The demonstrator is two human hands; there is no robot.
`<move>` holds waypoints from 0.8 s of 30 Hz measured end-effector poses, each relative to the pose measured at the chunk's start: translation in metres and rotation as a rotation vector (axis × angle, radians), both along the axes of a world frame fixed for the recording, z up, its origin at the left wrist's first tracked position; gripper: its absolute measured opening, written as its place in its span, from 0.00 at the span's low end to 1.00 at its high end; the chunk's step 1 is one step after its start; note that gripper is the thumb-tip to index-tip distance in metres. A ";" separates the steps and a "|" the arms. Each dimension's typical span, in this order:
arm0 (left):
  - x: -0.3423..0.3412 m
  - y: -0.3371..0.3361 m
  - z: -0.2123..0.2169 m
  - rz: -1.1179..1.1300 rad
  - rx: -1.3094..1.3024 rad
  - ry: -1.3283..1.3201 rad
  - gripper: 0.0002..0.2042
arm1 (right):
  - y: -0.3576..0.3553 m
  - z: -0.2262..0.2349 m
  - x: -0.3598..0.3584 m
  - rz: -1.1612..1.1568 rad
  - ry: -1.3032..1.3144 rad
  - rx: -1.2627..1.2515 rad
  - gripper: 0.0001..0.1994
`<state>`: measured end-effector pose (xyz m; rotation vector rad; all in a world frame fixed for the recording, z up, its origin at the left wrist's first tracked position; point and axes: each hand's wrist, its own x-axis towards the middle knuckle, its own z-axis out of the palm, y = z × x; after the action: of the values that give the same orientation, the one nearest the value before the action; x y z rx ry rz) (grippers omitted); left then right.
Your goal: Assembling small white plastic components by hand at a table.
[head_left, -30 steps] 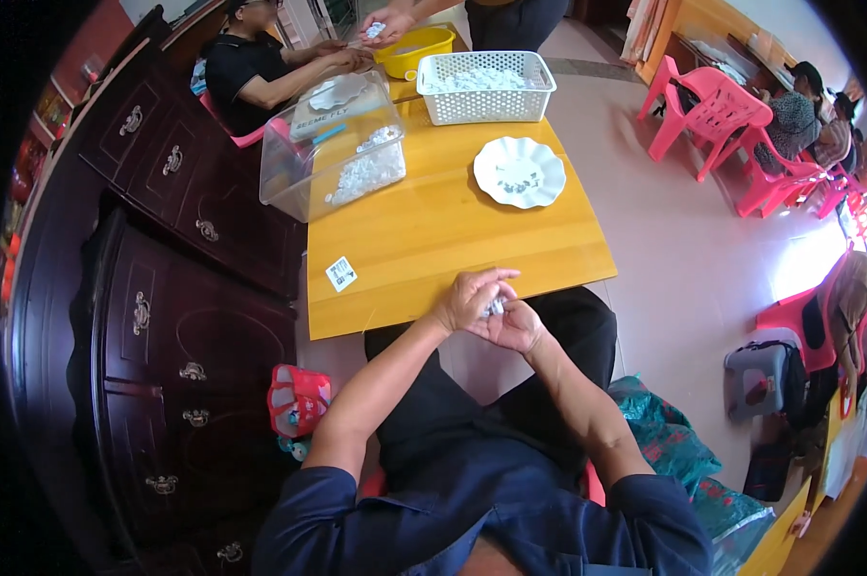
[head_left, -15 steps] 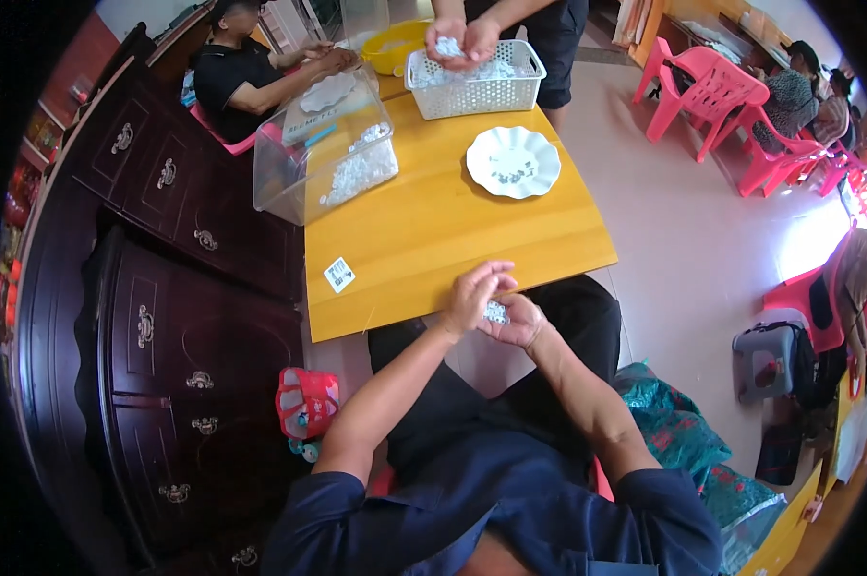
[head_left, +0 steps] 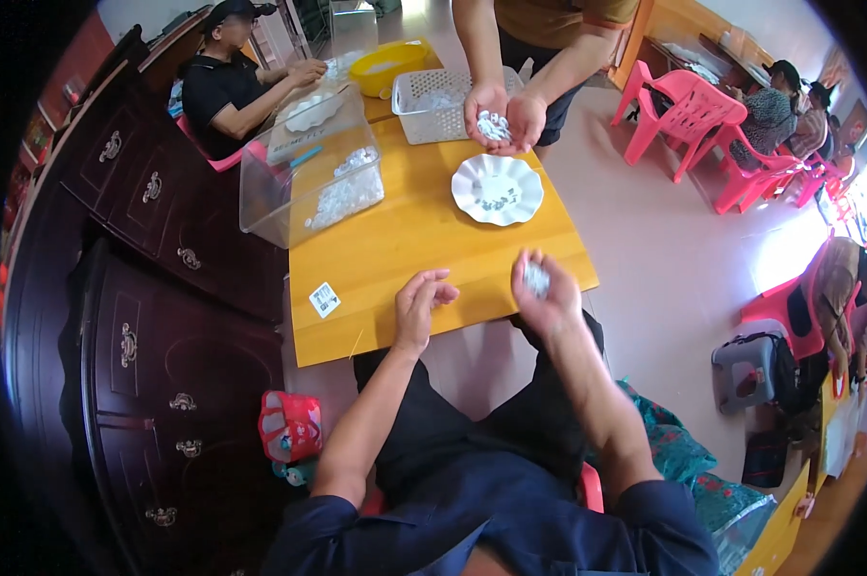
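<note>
My right hand (head_left: 554, 305) is cupped over the table's near edge, fingers curled around a small heap of pale little pieces (head_left: 536, 279), too small to name. To its left, my left hand (head_left: 420, 309) stands apart with fingers loosely spread and nothing in them. Beyond both hands, a white scalloped plate (head_left: 496, 174) rests on the yellow table (head_left: 405, 254), with a few small grey bits on it. Just past the plate, another person's cupped hands (head_left: 527, 123) hold a pile of small white pieces (head_left: 493, 126).
A clear plastic box (head_left: 261, 228) with many small clear pieces stands on the left. Behind are a white basket (head_left: 432, 127) and a yellow basin (head_left: 374, 84). A dark cabinet (head_left: 155, 326) lines the left side; pink chairs (head_left: 678, 110) stand right.
My hands have parted: the right has moved right with its pieces, the left has drawn away leftward. The other person's hands have come from over the basket to beside the plate.
</note>
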<state>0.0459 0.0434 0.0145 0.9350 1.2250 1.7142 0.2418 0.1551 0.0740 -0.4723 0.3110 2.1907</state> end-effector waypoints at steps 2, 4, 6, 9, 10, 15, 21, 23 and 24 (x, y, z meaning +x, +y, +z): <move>-0.001 -0.008 -0.006 0.026 -0.043 -0.059 0.16 | 0.044 0.037 -0.026 -0.053 0.004 0.051 0.07; 0.000 -0.009 -0.010 0.028 -0.030 -0.034 0.16 | 0.094 0.061 -0.045 -0.067 -0.019 0.187 0.08; 0.007 -0.003 -0.010 -0.008 -0.022 0.000 0.15 | 0.151 0.073 -0.051 -0.157 -0.066 0.303 0.09; 0.007 -0.007 -0.011 -0.025 -0.011 0.002 0.14 | 0.179 0.096 -0.070 -0.387 -0.430 0.525 0.10; 0.007 -0.009 -0.011 -0.033 -0.013 -0.016 0.14 | 0.167 0.111 -0.076 -0.472 -0.603 0.549 0.11; -0.004 -0.022 -0.013 -0.012 -0.004 -0.007 0.13 | 0.151 0.103 -0.091 -0.523 -1.166 0.995 0.19; -0.019 -0.016 0.015 0.012 -0.030 0.075 0.11 | 0.140 0.102 -0.084 -0.677 -1.242 1.341 0.19; -0.050 -0.015 0.039 0.080 0.030 0.154 0.10 | 0.127 0.095 -0.097 -0.578 -1.202 1.436 0.15; -0.073 -0.019 0.060 0.175 0.034 0.307 0.10 | 0.102 0.100 -0.115 -0.582 -1.155 1.522 0.15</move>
<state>-0.0275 0.0244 0.0743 1.1733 1.5196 1.7760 0.1267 0.2572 0.1739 -0.5163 -1.5012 0.8206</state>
